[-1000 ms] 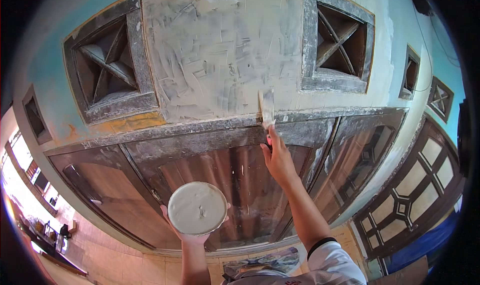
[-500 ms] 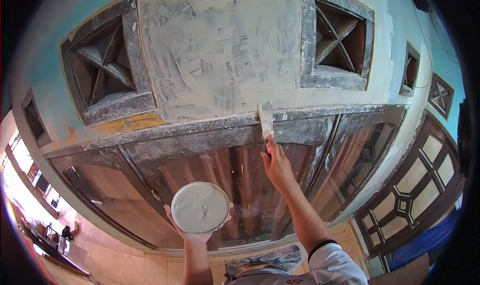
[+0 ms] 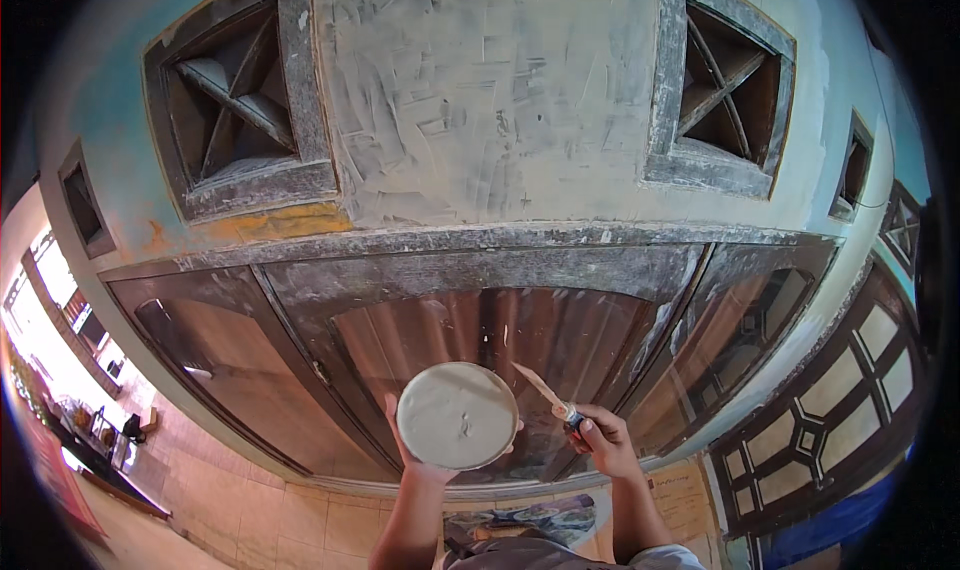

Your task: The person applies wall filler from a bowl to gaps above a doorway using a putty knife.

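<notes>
At the lower edge of the frame, the left forearm (image 3: 412, 520) is rising nearly upright and the right forearm (image 3: 640, 520) is leaning slightly leftward, both elbows apparently staying low. The left grip (image 3: 426, 470) is spreading beneath a round tub (image 3: 514, 398) just below the middle of the frame, thumb lying along its left side and fingertips showing at its right. The tub is tipping its open top toward the camera, and pale paste (image 3: 455, 400) is filling most of it. It is probably weighing noticeably on that wrist, so supporting it from below is making better sense than pinching the rim; the paste is looking thick and soft, likely slippery wherever it smears.

Right of the tub, the right grip (image 3: 607, 440) is closing round the dark handle of a putty knife (image 3: 556, 404), whose pale blade is pointing to the upper left, apart from the tub. The knife is presumably light, its thin blade flexing somewhat, so the handle is offering the sure hold.

Beyond, a brown glazed panel (image 3: 420, 330) is spanning the middle, and a patchy grey wall (image 3: 450, 100) is filling the upper centre.
</notes>
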`<act>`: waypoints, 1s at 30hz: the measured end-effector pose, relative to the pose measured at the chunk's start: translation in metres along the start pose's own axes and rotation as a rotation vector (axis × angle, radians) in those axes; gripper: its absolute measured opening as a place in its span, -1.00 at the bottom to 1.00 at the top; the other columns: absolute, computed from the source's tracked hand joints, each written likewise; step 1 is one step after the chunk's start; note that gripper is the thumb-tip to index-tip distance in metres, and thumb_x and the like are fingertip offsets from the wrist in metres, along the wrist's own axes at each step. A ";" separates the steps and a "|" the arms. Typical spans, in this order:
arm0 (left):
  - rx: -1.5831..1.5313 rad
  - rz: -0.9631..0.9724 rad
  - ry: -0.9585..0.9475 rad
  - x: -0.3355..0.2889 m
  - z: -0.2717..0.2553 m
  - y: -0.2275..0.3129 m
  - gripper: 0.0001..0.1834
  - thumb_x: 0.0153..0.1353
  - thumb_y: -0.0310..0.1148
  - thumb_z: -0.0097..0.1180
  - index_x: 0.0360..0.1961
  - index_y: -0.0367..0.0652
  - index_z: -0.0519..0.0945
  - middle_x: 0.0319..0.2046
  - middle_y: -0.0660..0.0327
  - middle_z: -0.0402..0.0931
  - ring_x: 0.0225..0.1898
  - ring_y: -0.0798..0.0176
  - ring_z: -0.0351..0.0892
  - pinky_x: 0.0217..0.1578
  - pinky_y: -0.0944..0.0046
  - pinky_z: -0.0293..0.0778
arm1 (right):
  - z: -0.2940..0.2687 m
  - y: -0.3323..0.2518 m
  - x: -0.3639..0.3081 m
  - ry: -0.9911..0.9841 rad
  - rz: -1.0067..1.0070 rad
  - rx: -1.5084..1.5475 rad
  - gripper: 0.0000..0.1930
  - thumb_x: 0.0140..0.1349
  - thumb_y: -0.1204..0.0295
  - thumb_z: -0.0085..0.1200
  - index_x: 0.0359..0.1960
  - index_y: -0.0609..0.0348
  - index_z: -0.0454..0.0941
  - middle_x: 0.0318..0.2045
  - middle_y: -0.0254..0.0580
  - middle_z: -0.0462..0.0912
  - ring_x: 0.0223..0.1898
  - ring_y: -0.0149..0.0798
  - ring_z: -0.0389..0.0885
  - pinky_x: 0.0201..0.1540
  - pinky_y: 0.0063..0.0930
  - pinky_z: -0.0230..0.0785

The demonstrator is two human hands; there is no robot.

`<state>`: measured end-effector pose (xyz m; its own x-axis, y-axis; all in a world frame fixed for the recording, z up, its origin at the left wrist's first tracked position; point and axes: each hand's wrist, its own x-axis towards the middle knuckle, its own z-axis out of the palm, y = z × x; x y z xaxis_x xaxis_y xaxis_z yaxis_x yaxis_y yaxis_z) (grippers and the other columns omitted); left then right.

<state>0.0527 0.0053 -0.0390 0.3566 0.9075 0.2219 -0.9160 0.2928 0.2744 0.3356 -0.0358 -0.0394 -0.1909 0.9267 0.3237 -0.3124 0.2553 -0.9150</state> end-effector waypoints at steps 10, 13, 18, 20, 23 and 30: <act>-0.019 -0.037 0.068 0.013 -0.018 -0.024 0.00 0.26 0.55 -0.17 0.40 -0.06 0.43 0.37 -0.04 0.39 0.28 -0.36 0.42 0.08 -0.63 0.42 | -0.023 -0.028 -0.005 0.070 -0.357 -0.930 -0.69 0.30 0.62 0.21 0.07 0.18 0.72 -0.39 -0.14 0.59 -0.44 -0.26 0.47 -0.40 -0.44 0.28; -0.040 -0.015 0.136 0.016 -0.024 -0.033 0.02 0.22 0.56 -0.15 0.41 -0.05 0.41 0.38 -0.12 0.35 0.23 -0.50 0.41 -0.04 -0.72 0.41 | -0.042 -0.030 -0.003 0.088 -0.392 -1.033 -0.68 0.28 0.66 0.19 0.05 0.17 0.72 -0.40 -0.16 0.58 -0.45 -0.23 0.47 -0.41 -0.44 0.29; -0.170 -0.052 -0.065 0.015 -0.008 -0.040 0.02 0.24 0.56 -0.17 0.42 -0.06 0.40 0.40 -0.06 0.35 0.31 -0.35 0.39 0.08 -0.63 0.42 | -0.072 -0.025 -0.005 0.207 -0.151 -0.975 -0.63 0.22 0.63 0.26 0.06 0.04 0.75 -0.39 -0.12 0.59 -0.42 -0.10 0.56 -0.32 -0.33 0.45; 0.033 0.014 0.208 0.019 -0.019 -0.042 0.07 0.14 0.60 -0.13 0.44 0.00 0.36 0.41 -0.21 0.28 0.16 -0.71 0.39 -0.14 -0.80 0.41 | -0.069 -0.031 -0.006 0.208 -0.063 -0.918 -0.63 0.21 0.63 0.27 0.05 0.04 0.75 -0.39 -0.12 0.59 -0.43 -0.09 0.55 -0.33 -0.34 0.44; 0.001 0.050 0.256 0.027 -0.028 -0.049 0.07 0.15 0.60 -0.13 0.45 0.01 0.34 0.39 -0.22 0.29 0.16 -0.73 0.39 -0.15 -0.79 0.43 | -0.064 -0.033 -0.005 0.086 -0.315 -0.837 -0.66 0.23 0.62 0.27 0.04 0.09 0.74 -0.39 -0.11 0.59 -0.44 -0.11 0.54 -0.36 -0.34 0.41; 0.016 0.092 0.230 0.029 -0.033 -0.066 0.04 0.18 0.59 -0.14 0.43 0.00 0.37 0.39 -0.18 0.31 0.15 -0.67 0.42 -0.12 -0.80 0.41 | -0.101 -0.029 -0.008 0.202 -0.090 -0.932 -0.66 0.27 0.63 0.25 0.06 0.05 0.74 -0.39 -0.12 0.59 -0.43 -0.15 0.56 -0.39 -0.33 0.40</act>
<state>0.1174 0.0224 -0.0813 0.2190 0.9753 0.0286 -0.9390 0.2027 0.2779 0.4400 -0.0226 -0.0401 -0.0110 0.9007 0.4343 0.5647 0.3640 -0.7407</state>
